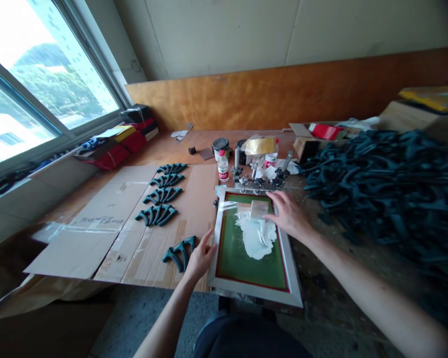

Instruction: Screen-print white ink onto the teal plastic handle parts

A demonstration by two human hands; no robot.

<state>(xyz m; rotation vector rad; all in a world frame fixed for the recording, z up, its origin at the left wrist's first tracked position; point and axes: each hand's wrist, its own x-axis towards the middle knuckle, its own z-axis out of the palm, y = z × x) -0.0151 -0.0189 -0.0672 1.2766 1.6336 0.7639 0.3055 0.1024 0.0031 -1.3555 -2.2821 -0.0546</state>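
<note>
A screen printing frame (295, 288) with a green mesh and a red border lies flat in front of me. White ink (259, 243) is spread thickly over the upper middle of the mesh. At the ink's top edge stands a squeegee (259, 210), a pale block. My right hand (289, 216) is over the frame's upper right side, fingers apart, with the thumb tip close to the squeegee; whether they touch I cannot tell. My left hand (200, 256) is at the frame's left edge with its fingers stretched out. Beside it, dark green curved plastic parts (181, 252) lie on cardboard.
Several rows of the same parts (157, 215) lie on the cardboard sheet (78, 248). A large heap of dark parts (388, 184) covers the right side. Behind the frame are metal clamps (256, 184), a bottle (223, 166) and a tin (221, 145). A window (59, 74) is at left.
</note>
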